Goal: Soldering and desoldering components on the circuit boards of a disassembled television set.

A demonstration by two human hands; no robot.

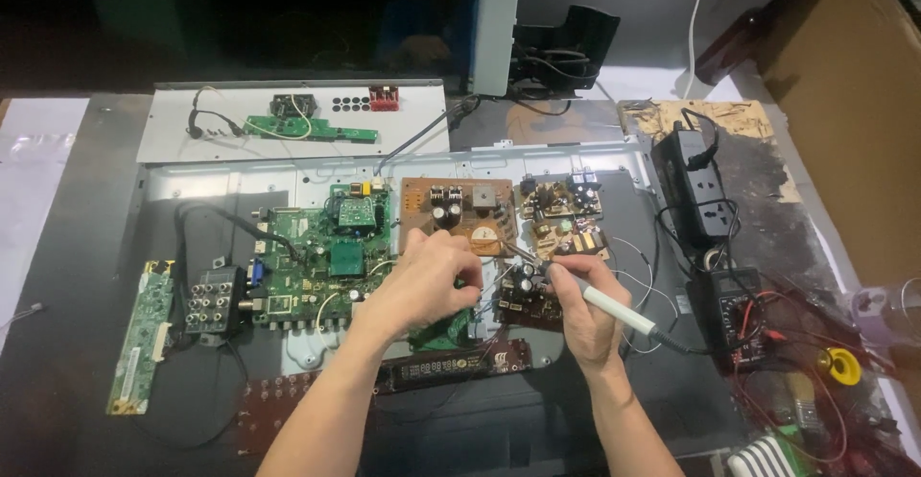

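Note:
My right hand (pixel 587 314) grips a white-handled soldering iron (pixel 619 311) like a pen, its metal tip touching a dark board crowded with capacitors (pixel 526 290). My left hand (pixel 424 280) is closed on a thin strand of solder wire (pixel 510 249), which runs toward the iron's tip. Under the left hand lies a small green board (pixel 443 331). Both hands work over the grey metal back panel (pixel 230 184) of a flat screen, which carries a large green main board (pixel 317 256) and a brown power board (pixel 465 210).
A long narrow green board (pixel 142 335) lies at the left. A grey plate with another green board (pixel 307 129) sits behind. At the right are a black power strip (pixel 703 184), a multimeter (pixel 743 319) with red leads, a yellow solder reel (pixel 844 367) and a cardboard box (pixel 849 103).

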